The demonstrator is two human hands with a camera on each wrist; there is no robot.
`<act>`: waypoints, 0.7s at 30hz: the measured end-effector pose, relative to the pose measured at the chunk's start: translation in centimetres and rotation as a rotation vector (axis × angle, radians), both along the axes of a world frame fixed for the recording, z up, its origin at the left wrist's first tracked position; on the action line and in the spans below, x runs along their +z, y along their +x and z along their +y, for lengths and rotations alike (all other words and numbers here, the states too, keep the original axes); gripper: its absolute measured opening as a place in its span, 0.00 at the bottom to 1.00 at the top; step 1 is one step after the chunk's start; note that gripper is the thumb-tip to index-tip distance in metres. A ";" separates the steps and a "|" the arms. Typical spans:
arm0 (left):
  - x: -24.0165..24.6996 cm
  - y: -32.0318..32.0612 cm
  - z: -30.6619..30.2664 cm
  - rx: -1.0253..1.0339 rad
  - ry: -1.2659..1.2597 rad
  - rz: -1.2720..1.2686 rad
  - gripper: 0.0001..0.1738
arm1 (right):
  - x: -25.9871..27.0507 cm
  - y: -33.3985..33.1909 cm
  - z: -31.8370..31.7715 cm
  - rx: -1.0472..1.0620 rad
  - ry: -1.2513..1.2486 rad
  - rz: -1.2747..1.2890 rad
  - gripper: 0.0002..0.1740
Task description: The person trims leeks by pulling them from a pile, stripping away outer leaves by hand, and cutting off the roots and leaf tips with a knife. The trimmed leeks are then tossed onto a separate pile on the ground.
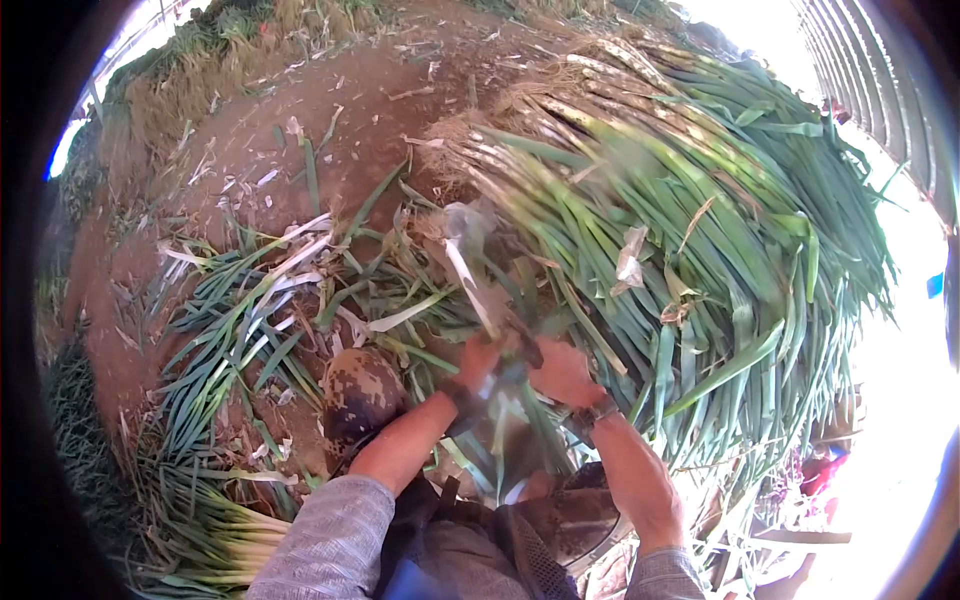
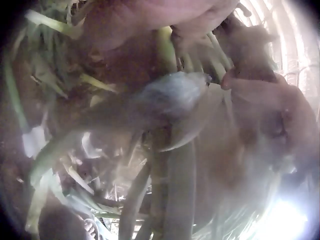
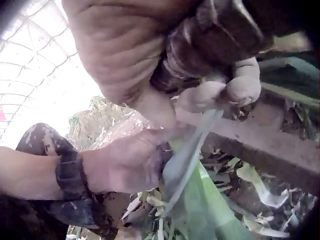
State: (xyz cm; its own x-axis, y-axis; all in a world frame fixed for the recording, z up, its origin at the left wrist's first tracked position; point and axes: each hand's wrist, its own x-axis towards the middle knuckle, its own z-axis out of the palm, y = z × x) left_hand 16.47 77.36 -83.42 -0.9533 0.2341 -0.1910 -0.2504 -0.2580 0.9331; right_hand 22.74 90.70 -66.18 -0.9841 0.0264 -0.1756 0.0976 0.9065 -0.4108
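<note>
My left hand (image 1: pixel 477 366) grips a green onion, whose white stalk (image 1: pixel 467 280) points up and away from me. Its green leaves (image 3: pixel 200 200) hang below the left hand in the right wrist view. Close beside it, my right hand (image 1: pixel 565 372) curls round a dark-handled knife (image 3: pixel 260 142) with a long, flat, brownish blade. The right thumb and fingertips lie right by the onion's leaves in the right wrist view. Much of the left wrist view is blurred, with both hands (image 2: pixel 165 15) around the stalk.
A large heap of green onions (image 1: pixel 650 200) lies to the right, roots toward the soil (image 1: pixel 370 90). A smaller pile of onions (image 1: pixel 250 300) with white stalks is at left, and another bundle (image 1: pixel 235 540) lies near the lower left. My knee (image 1: pixel 362 395) stands beside the left forearm.
</note>
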 end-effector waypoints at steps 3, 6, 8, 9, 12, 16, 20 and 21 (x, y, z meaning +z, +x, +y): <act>1.6 0.3 -0.6 -0.011 0.032 -0.040 0.26 | -0.7 -0.7 0.1 -0.015 -0.013 -0.006 0.23; -0.8 -0.4 -0.2 -0.046 0.053 -0.146 0.25 | -1.3 -1.2 -0.2 -0.026 -0.022 0.053 0.26; -0.9 -0.4 -0.5 -0.038 0.152 -0.170 0.24 | -1.4 -1.6 -0.7 -0.016 -0.049 0.089 0.27; -0.9 -0.3 -0.6 -0.071 -0.052 -0.121 0.20 | -1.4 -2.2 -0.7 -0.042 -0.029 0.052 0.27; -0.6 -0.4 -0.8 -0.096 -0.224 -0.068 0.16 | -1.6 -2.7 -1.0 -0.052 -0.028 0.048 0.28; -0.1 -0.1 -0.7 -0.005 -0.157 -0.107 0.20 | -1.3 -3.2 -1.2 0.011 -0.046 0.029 0.27; -0.7 0.0 -0.8 0.010 -0.122 -0.133 0.19 | -1.3 -3.2 -2.1 0.056 -0.034 0.027 0.24; -0.9 -0.1 -0.8 0.000 -0.134 -0.122 0.19 | -0.9 -3.4 -2.0 0.024 -0.024 0.002 0.23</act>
